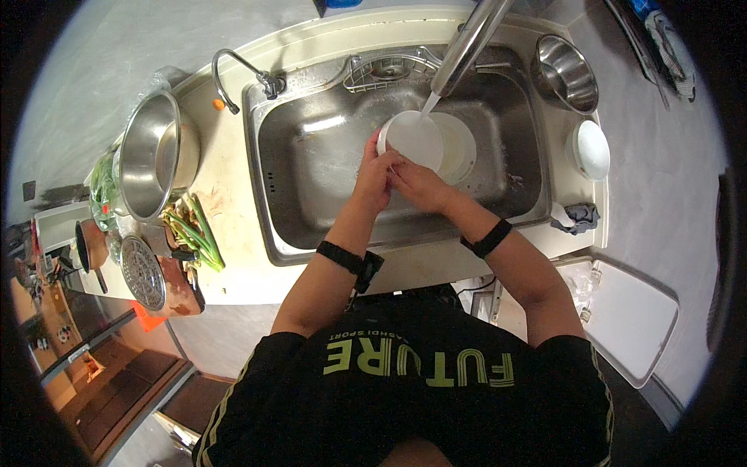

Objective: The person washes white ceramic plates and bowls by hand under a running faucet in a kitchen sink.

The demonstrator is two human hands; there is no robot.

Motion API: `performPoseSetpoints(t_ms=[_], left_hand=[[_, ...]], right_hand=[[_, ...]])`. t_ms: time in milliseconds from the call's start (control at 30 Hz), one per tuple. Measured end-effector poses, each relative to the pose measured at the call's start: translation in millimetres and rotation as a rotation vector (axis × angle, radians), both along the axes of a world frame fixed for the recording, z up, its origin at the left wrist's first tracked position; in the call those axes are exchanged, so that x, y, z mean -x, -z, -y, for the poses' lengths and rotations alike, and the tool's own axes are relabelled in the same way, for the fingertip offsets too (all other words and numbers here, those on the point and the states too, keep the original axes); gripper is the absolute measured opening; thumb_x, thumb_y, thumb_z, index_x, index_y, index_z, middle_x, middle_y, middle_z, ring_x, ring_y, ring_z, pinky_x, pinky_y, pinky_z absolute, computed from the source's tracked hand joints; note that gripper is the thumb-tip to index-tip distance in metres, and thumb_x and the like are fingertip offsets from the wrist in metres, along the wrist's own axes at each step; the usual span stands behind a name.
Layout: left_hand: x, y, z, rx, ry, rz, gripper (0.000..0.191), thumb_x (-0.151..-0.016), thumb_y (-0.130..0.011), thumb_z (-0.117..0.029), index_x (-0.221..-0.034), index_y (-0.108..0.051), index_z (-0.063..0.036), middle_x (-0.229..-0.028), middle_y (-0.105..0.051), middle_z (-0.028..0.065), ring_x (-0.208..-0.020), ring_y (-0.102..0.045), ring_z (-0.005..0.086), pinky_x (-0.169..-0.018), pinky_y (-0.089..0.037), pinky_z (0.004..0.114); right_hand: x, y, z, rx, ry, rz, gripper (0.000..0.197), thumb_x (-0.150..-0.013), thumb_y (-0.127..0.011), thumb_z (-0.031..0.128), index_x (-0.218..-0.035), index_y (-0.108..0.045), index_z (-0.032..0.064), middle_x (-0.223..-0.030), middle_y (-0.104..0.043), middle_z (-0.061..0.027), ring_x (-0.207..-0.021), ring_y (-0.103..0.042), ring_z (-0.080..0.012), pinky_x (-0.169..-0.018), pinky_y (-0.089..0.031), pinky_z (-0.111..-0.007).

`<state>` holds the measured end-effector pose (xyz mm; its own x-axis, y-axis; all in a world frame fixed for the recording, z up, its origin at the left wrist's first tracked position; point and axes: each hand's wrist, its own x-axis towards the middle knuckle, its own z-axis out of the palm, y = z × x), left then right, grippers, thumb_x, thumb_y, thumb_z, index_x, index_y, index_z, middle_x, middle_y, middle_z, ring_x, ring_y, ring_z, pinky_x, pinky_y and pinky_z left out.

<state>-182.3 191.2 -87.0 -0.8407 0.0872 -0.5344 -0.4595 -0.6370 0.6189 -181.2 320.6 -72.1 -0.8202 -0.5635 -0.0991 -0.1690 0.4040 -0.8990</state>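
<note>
A white bowl (414, 137), tilted, is held over the sink by my left hand (376, 175), whose fingers lie along its left side and near rim. My right hand (420, 185) is against the bowl's near rim. Its fingers meet those of my left hand, and some fingertips are hidden. Water runs into the bowl from a wide metal spout (467, 55). Partly behind the bowl, a second white dish (464, 146) rests in the stainless steel sink (309, 192).
A wire rack (365, 79) hangs at the sink's back, beside a slim curved tap (265, 79). On the left stand a large steel pot (149, 157), scallions (204, 233) and a cleaver (160, 242). A steel basin (566, 73), white bowl (589, 150) and dark cloth (578, 219) sit right.
</note>
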Motion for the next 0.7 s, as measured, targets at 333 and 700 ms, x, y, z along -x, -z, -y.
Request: performPoseSetpoints(t_ms=[333, 700], left_hand=[[4.9, -12.2, 1.6, 0.059, -0.016, -0.015, 0.065, -0.071, -0.050, 0.001, -0.132, -0.033, -0.0137, -0.115, -0.049, 0.0089, -0.099, -0.053, 0.0235, -0.071, -0.054, 0.037], [4.6, -19.0, 1.3, 0.197, 0.081, 0.004, 0.066, -0.072, -0.055, -0.002, -0.133, -0.031, -0.0125, -0.110, -0.048, 0.0095, -0.090, -0.053, 0.0201, -0.058, -0.048, 0.030]], right_hand=[[5.7, -5.2, -4.9, -0.211, -0.130, -0.028, 0.043, -0.086, -0.055, 0.027, -0.125, -0.048, 0.0089, -0.126, -0.049, -0.0167, -0.111, -0.051, -0.0323, -0.092, -0.042, -0.044], [18.8, 18.2, -35.4, -0.496, -0.238, -0.603, 0.052, -0.092, -0.049, 0.031, -0.132, -0.036, 0.0010, -0.135, -0.039, -0.0204, -0.127, -0.036, -0.0361, -0.108, -0.026, -0.041]])
